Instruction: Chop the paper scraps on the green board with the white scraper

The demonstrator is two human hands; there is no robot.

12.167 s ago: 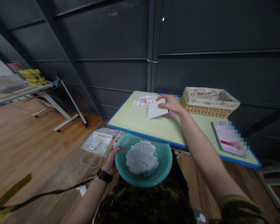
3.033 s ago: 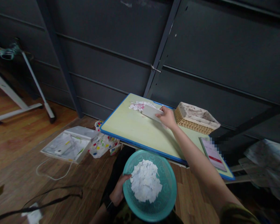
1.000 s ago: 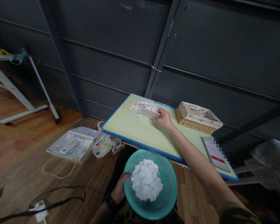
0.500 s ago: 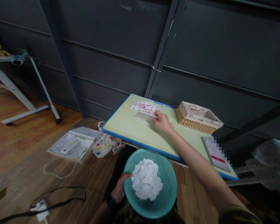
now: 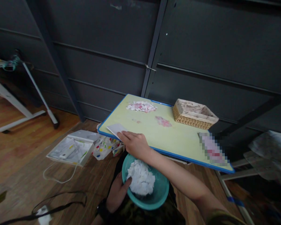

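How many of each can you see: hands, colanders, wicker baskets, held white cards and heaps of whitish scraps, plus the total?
Hands: 2 (left hand, right hand)
Colander: 1
Wicker basket: 1
White card: 1
Scrap heaps: 2 (table heap, colander heap)
Total: 7

dark panelled wall point(image 5: 103, 59), wood-look floor point(image 5: 16, 150); a white-legged table point(image 5: 8, 97) stands at far left.

On the table point(image 5: 170, 139): paper scraps point(image 5: 141, 106), far left; basket point(image 5: 189, 120), far right; tablet point(image 5: 212, 149), right end; bowl point(image 5: 163, 189) before its near edge; box point(image 5: 63, 160) to its left; wall point(image 5: 103, 56) behind it.
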